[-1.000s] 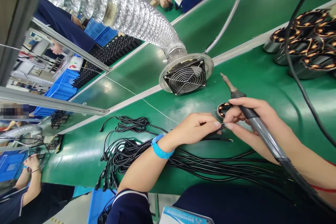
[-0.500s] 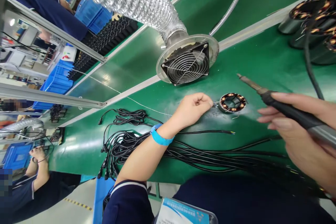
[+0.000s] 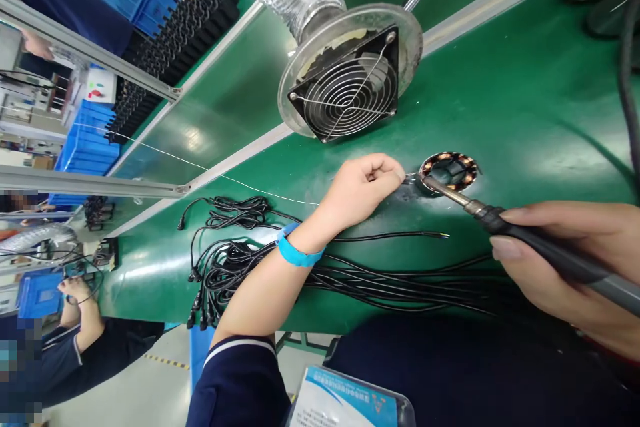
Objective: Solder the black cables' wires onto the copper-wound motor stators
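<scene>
Fingers [image 3: 530, 213] of right hand [image 3: 555, 287] grip black pen-shaped soldering iron [image 3: 555, 251]; slipping could burn left hand [image 3: 363, 190] ahead, pinching silvery wire [image 3: 411, 179].

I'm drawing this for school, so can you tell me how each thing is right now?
Wound ring: flat on green tabletop
Left hand: pinched on thin leads
Right hand: closed around soldering iron
Soldering iron: tip at ring, contact unclear
Blue wristband: fastened
Cable bundle: partly coiled
Single cable: stripped end
Fan: spinning or stopped, can't tell
</scene>
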Available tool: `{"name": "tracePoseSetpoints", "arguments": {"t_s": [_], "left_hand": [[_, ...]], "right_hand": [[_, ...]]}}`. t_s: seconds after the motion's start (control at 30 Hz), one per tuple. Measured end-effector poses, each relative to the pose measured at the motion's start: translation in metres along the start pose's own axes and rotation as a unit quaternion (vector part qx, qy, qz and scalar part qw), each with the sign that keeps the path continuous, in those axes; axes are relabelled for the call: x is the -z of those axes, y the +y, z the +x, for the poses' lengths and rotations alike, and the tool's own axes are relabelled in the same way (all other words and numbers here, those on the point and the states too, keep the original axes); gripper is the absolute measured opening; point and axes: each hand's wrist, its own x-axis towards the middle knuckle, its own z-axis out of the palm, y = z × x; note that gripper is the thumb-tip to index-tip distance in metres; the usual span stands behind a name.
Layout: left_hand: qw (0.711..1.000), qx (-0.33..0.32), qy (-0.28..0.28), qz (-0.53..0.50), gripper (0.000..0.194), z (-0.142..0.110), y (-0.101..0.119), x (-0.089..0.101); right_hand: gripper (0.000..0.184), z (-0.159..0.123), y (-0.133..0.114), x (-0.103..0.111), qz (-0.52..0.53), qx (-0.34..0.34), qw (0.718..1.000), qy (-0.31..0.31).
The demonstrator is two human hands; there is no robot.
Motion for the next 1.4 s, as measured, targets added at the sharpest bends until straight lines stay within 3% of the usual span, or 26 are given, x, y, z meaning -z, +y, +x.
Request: {"name": "tracePoseSetpoints", "arguments": {"t_s": [0.13,0.3,0.5,0.83,1.03,1.2,1.3,1.4], "left_hand": [[1.0,-0.008,-0.002,0.028,0.014,0.001,-0.001,0.0],[0.999,-0.012,-0.003,0.036,0.015,0.001,-0.001,0.0],[0.999,-0.021,-0.002,0.027,0.014,0.001,-0.002,0.002],[1.0,-0.021,-0.004,0.016,0.014,0.002,-0.002,0.001],[1.0,-0.024,-0.006,0.014,0.012,0.002,-0.002,0.001],[1.0,-0.026,-0.005,0.01,0.012,0.002,-0.001,0.001],[1.0,-0.027,-0.006,0.009,0.012,0.003,-0.001,0.0],[1.0,-0.028,-0.007,0.003,0.012,0.004,-0.001,0.001]], "right_hand": [[0.057,0.008,-0.003,0.004,0.015,0.044,0.999,0.017],[0.057,0.016,-0.011,0.017,0.059,0.028,0.995,-0.075],[0.062,0.016,-0.014,0.02,0.061,-0.01,0.995,-0.081],[0.047,0.018,-0.015,0.02,0.089,0.02,0.995,-0.048],[0.046,0.021,-0.007,0.021,0.081,0.066,0.99,-0.096],[0.028,0.021,-0.016,0.018,0.091,0.107,0.99,0.01],[0.029,0.026,-0.022,0.018,0.079,0.097,0.992,-0.015],[0.038,0.035,-0.03,0.023,0.048,0.13,0.99,-0.037]]}}
